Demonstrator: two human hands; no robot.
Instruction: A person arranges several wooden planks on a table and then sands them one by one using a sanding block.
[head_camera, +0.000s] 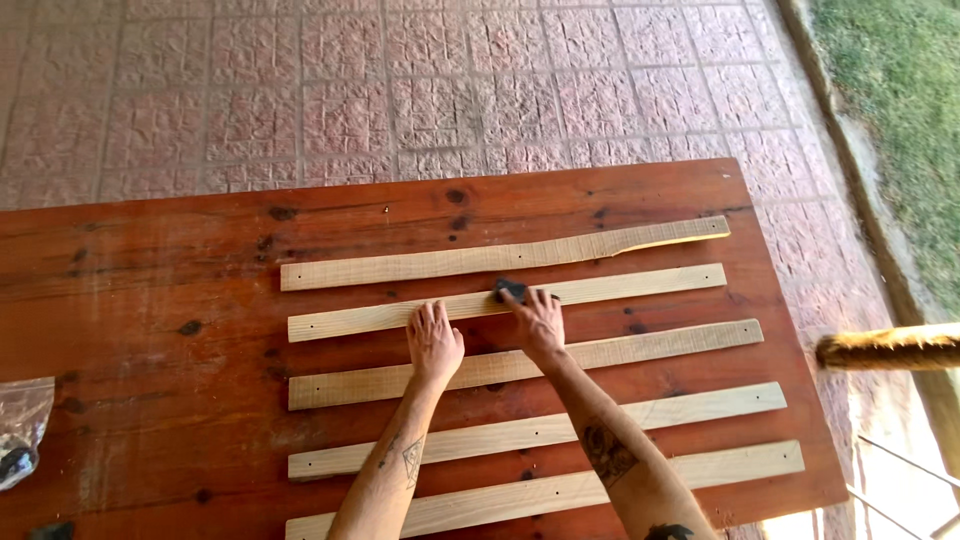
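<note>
Sandpaper (511, 289), a small dark pad, sits under the fingertips of your right hand (537, 323) on the second slat (620, 287) from the far edge, about midway along it. Your fingers are curled down over the pad, pressing it to the wood. Your left hand (433, 342) lies flat with fingers spread, palm down, bearing on the same slat just to the left of the pad and reaching onto the third slat (680, 343).

To do this well, I would judge: run the pad along the grain, keep even pressure, and let your flat hand pin the slat so it does not slide.

Five pale, raw wooden slats lie in parallel rows on the table (150, 300), each long, thin and drilled with small holes near the ends. The farthest slat (450, 262) has a rough, wavy edge toward its right end. The tabletop is glossy reddish-brown wood with dark knots. A crumpled clear plastic bag (22, 420) rests at its left edge. Beyond are textured pinkish paving (400, 90) and grass (900, 100).
</note>
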